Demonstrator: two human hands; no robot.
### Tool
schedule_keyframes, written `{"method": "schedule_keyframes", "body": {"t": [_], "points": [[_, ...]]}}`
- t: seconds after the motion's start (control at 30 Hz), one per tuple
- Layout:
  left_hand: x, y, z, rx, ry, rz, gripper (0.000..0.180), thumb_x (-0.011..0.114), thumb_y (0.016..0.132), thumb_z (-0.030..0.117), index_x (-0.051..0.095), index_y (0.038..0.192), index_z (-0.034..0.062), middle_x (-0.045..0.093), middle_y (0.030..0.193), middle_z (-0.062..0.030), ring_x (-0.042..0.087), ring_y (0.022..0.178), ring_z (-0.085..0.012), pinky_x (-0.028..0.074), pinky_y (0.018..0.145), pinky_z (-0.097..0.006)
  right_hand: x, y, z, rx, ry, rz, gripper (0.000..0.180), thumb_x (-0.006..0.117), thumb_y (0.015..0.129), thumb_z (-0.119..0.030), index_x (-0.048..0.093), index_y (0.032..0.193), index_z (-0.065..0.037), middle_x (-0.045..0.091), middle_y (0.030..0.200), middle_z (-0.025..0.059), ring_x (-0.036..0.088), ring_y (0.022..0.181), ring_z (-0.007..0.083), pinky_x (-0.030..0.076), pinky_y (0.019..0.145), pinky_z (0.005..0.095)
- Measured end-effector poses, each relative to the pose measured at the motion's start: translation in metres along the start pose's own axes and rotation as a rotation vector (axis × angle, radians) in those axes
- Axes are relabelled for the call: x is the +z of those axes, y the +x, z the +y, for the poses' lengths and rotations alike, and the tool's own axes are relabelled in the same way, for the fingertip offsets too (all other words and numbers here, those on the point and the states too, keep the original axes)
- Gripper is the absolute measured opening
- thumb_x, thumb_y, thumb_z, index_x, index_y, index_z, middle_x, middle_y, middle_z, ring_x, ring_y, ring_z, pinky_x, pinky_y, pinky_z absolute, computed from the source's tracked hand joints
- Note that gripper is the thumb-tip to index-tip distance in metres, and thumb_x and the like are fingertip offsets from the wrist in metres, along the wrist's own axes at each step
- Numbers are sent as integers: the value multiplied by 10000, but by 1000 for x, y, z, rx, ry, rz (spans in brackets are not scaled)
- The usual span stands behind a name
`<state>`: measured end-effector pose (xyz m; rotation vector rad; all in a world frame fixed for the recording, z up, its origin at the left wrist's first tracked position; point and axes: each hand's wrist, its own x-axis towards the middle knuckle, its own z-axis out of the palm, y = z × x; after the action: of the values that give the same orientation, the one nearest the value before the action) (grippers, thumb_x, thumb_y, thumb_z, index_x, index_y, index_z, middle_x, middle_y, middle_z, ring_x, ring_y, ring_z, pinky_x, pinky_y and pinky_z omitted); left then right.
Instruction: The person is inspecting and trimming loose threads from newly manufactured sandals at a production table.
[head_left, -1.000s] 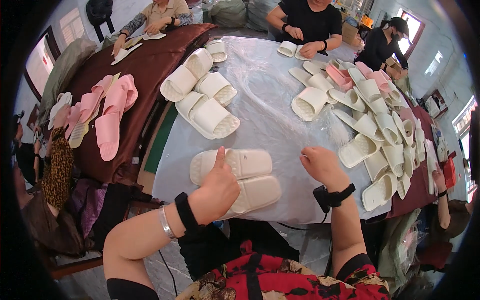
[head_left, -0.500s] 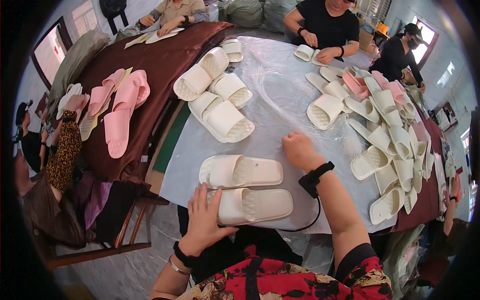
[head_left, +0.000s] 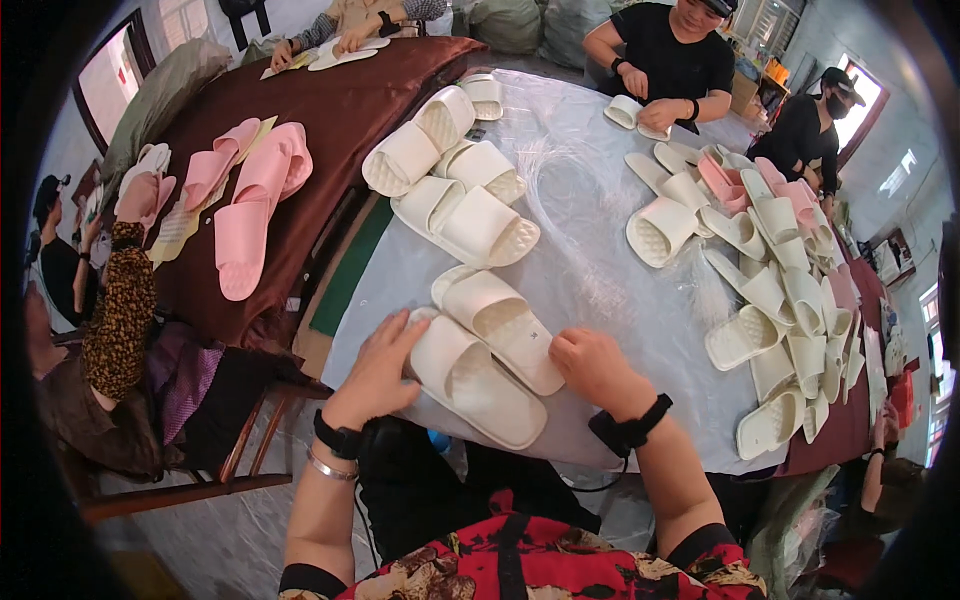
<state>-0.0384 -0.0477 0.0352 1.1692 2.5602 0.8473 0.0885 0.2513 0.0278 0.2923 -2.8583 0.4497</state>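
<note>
Two white slide slippers lie slantwise on the plastic-covered table (head_left: 590,280) before me. My left hand (head_left: 378,368) is open, fingers stretched along the toe end of the near slipper (head_left: 445,355). At the heel of the far slipper (head_left: 492,308), my right hand (head_left: 598,372) is closed, its curled fingertips against the edge. Whatever those fingers hold, if anything, is hidden. Both soles face down, and the far one bears a small dark mark by its heel.
Several white slippers (head_left: 485,228) are grouped beyond the pair. A heap of white and pink slippers (head_left: 790,250) covers the table's right side. Pink slippers (head_left: 243,250) lie on a brown-covered table (head_left: 330,130) at left. Across the table a person (head_left: 680,60) handles white slippers.
The pair has turned from lying crosswise to slanting, heels nearer me. My right hand has come down to the far slipper's heel; my left has shifted left and up around the toe end.
</note>
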Motion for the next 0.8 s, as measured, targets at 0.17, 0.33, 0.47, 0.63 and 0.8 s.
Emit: {"method": "schedule_keyframes", "body": {"t": [0.17,0.33,0.47,0.63,0.8], "points": [[9,5,19,10,40,130,663,575,671,40,455,1323,40,355,1416,-260,313,1328,-439,280,1086,-498,-14,-28,5,15,-90,5,32,583,773,-80,574,754,-56,588,741,97,598,737,298,493,657,409],[32,26,68,375,-92,353,516,546,713,1,526,1227,46,417,1368,-220,369,1298,-417,325,1027,-543,-24,-40,-1,34,-85,122,19,593,764,-69,588,780,-77,587,746,80,601,754,274,494,643,397],[84,86,117,476,94,111,501,549,776,29,482,1271,60,421,1377,-206,392,1282,-412,331,1045,-513,-22,-36,-11,2,53,252,58,604,768,-29,593,804,-73,597,753,91,596,736,284,489,628,381],[104,161,131,294,245,-149,563,539,845,146,404,1391,153,317,1484,-148,295,1370,-360,272,1029,-614,-43,-58,-7,90,64,230,93,620,772,-11,605,848,-63,604,767,112,595,724,309,479,625,393],[117,179,136,116,293,-324,613,523,891,267,295,1457,203,178,1557,-81,172,1429,-313,205,1058,-641,-97,-126,-9,306,-223,534,78,587,841,4,608,906,-35,606,779,126,580,684,286,449,607,361]]}}
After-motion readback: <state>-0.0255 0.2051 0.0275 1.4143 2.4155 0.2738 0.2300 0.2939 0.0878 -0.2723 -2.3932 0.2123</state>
